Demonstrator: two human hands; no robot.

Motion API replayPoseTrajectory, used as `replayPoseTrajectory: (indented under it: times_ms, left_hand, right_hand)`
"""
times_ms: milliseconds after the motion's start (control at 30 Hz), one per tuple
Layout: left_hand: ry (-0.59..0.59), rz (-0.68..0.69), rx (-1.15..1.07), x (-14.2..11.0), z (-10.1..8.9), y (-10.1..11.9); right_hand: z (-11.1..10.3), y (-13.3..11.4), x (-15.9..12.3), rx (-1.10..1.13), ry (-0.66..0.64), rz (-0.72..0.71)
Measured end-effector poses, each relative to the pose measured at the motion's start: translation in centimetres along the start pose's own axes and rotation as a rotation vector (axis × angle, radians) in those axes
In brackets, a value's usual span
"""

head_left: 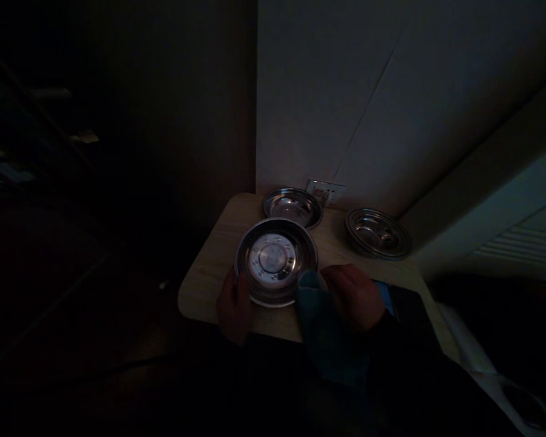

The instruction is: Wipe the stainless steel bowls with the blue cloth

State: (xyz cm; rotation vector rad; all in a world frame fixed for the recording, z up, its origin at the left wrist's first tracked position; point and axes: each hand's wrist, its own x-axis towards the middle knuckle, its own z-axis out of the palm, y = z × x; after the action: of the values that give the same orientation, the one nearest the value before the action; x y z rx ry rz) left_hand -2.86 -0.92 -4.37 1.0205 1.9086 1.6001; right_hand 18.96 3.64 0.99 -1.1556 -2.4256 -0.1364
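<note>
A steel bowl with a pale patterned bottom stands at the near edge of a small light wooden table. My left hand grips the bowl's near left rim. My right hand is closed on a blue cloth that presses against the bowl's near right rim and hangs down over the table edge. The scene is very dark.
Two more steel bowls stand behind: one just beyond the held bowl, another at the back right. A wall socket sits on the pale wall behind them. A dark phone-like object lies on the table's right. Dark floor lies left.
</note>
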Motion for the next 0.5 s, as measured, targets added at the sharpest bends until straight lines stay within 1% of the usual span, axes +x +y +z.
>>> replayPoseTrajectory:
  times_ms: [33, 67, 100, 200, 233, 300, 400, 500]
  left_hand:
    - [0.006, -0.009, -0.013, 0.0, 0.0, 0.1]
    - [0.009, -0.017, -0.026, 0.1, 0.0, 0.1]
    - [0.008, -0.024, -0.035, 0.1, 0.0, 0.1]
    - [0.015, -0.035, -0.036, 0.2, 0.0, 0.1]
    - [0.016, -0.039, -0.032, 0.3, 0.0, 0.0]
    - [0.024, -0.052, -0.030, 0.3, 0.0, -0.1]
    - [0.010, -0.063, -0.050, 0.3, 0.1, -0.3]
    - [0.007, -0.077, -0.056, 0.3, 0.1, -0.3]
  right_hand:
    - [-0.4, -0.1, 0.1, 0.017, 0.018, 0.031]
    - [-0.9, -0.3, 0.1, 0.035, 0.008, 0.044]
    - [-1.3, -0.6, -0.1, 0.048, -0.030, 0.039]
    - [-1.8, -2.0, -1.6, 0.023, -0.248, -0.035]
    - [-1.6, -2.4, -2.3, -0.002, -0.310, -0.052]
    - [-0.7, -3.0, -3.4, -0.045, -0.385, -0.059]
    - [0.9, -3.3, -4.3, -0.072, -0.446, -0.026]
    - [1.6, -3.0, -4.4, -0.078, -0.487, -0.030]
